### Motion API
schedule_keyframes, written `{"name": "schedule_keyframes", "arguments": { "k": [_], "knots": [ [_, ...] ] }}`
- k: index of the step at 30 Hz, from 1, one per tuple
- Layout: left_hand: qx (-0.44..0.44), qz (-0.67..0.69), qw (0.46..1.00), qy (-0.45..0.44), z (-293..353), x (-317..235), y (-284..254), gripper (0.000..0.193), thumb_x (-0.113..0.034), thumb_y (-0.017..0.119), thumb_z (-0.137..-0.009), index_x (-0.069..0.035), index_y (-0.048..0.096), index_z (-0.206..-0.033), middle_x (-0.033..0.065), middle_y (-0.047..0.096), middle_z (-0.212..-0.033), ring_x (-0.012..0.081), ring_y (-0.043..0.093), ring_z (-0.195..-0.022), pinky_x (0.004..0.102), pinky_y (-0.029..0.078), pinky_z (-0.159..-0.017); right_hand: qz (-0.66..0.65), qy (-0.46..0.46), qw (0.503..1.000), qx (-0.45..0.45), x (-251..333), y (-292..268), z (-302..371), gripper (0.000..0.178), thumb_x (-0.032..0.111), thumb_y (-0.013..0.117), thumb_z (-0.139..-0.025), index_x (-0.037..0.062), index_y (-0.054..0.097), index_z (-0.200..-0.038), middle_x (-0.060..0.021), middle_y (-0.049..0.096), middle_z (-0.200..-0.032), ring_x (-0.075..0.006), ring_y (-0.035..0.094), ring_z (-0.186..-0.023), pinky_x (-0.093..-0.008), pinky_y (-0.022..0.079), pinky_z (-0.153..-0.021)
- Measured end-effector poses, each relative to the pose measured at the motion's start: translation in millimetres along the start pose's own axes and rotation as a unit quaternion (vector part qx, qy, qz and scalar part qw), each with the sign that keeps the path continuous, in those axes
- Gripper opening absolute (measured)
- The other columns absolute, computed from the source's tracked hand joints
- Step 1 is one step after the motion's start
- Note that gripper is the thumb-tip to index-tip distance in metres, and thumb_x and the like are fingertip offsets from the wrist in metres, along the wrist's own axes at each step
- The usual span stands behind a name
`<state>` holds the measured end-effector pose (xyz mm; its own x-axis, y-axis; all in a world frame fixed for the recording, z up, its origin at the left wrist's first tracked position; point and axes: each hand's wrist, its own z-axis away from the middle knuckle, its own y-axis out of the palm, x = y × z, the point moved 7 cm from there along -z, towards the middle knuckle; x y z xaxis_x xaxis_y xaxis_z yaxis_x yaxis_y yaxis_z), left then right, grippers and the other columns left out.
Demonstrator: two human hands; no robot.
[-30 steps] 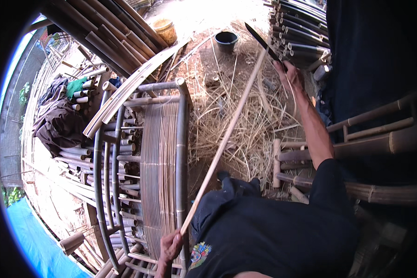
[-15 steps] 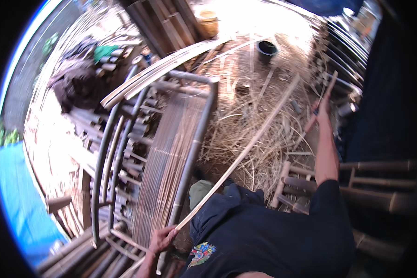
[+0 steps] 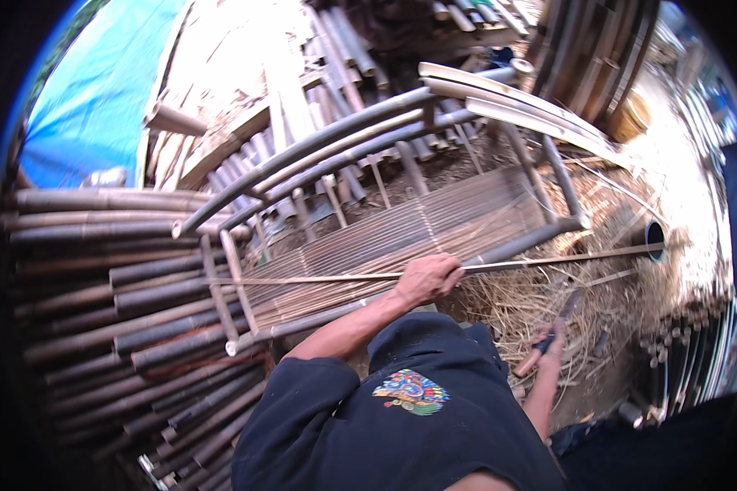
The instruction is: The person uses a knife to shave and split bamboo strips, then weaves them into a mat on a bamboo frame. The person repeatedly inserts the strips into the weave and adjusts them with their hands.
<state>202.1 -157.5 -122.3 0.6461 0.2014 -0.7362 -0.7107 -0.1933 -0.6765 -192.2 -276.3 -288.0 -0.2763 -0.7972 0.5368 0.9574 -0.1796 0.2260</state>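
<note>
My left hand point(image 3: 428, 278) is closed around a long thin bamboo strip point(image 3: 549, 260), which runs from above the bench's left end out toward the right. Under that hand, the slatted seat of a bamboo bench point(image 3: 475, 214) stretches along my front. Lower to the right, my right hand point(image 3: 553, 347) grips a large knife point(image 3: 571, 306) by its handle, the blade pointing up and away. The knife is apart from the strip, above the shavings.
Curly bamboo shavings point(image 3: 508, 307) cover the ground right of the bench. A dark bucket point(image 3: 654, 240) lies near the strip's far end. Cut bamboo poles point(image 3: 164, 307) are stacked at the left, and split pieces point(image 3: 540, 114) rest across the bench's back. A blue tarp point(image 3: 98, 98) hangs far left.
The view has turned left. The strip now lies across the bench's front, and my left hand holds it nearer its middle instead of low down. The knife has come closer to my body.
</note>
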Motion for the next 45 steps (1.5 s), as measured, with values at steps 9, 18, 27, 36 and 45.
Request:
{"name": "schedule_keyframes", "arguments": {
  "k": [9,18,27,36,45],
  "knots": [
    [-0.037,-0.002,0.996,-0.084,-27.3,95.2,-20.2,0.033,-0.036,0.047,-0.095,-0.010,0.064,-0.084,0.0090,0.059,-0.080,0.0295,0.055,-0.083,0.0426,0.040,-0.075,0.001,-0.297,0.874,0.385,240.8,224.1,51.9,0.082,0.050,0.065,-0.086,-0.0004,0.032,-0.142,-0.0132,0.055,-0.128,-0.0062,0.044,-0.061,-0.0187,0.041,-0.058],
    [-0.127,-0.084,0.976,-0.157,26.3,199.8,-56.3,0.034,-0.040,0.048,-0.096,-0.011,0.059,-0.081,0.0072,0.054,-0.079,0.0269,0.051,-0.080,0.0404,0.039,-0.074,0.143,-0.227,0.935,0.230,150.3,348.4,35.4,0.040,0.029,0.048,-0.101,0.0043,0.045,-0.132,-0.0034,0.056,-0.096,-0.0054,0.049,-0.062,-0.0193,0.045,-0.055],
    [-0.142,-0.093,0.965,-0.201,64.4,254.3,-81.1,0.040,-0.042,0.049,-0.095,-0.008,0.056,-0.076,0.0103,0.052,-0.076,0.0299,0.050,-0.077,0.0407,0.039,-0.073,0.185,-0.194,0.930,0.253,79.0,394.4,48.7,0.043,0.031,0.048,-0.101,0.0027,0.043,-0.132,-0.0055,0.061,-0.093,-0.0057,0.052,-0.064,-0.0198,0.045,-0.055],
    [-0.101,-0.109,0.958,-0.246,63.5,259.4,-84.1,0.046,-0.045,0.045,-0.096,-0.007,0.059,-0.075,0.0125,0.057,-0.078,0.0316,0.054,-0.081,0.0432,0.041,-0.075,0.188,-0.148,0.932,0.271,74.0,396.7,24.3,0.044,0.029,0.047,-0.101,0.0038,0.043,-0.137,-0.0052,0.061,-0.096,-0.0050,0.052,-0.068,-0.0195,0.047,-0.056],
    [0.107,0.064,0.976,-0.181,-89.4,203.7,-23.0,0.045,-0.046,0.049,-0.095,-0.004,0.065,-0.092,0.0175,0.065,-0.095,0.0356,0.060,-0.093,0.0441,0.045,-0.079,0.149,-0.106,0.964,0.193,30.6,410.2,-45.0,0.041,0.033,0.059,-0.095,0.0009,0.054,-0.120,-0.0165,0.067,-0.105,-0.0081,0.055,-0.057,-0.0220,0.048,-0.050]
  ]
}}
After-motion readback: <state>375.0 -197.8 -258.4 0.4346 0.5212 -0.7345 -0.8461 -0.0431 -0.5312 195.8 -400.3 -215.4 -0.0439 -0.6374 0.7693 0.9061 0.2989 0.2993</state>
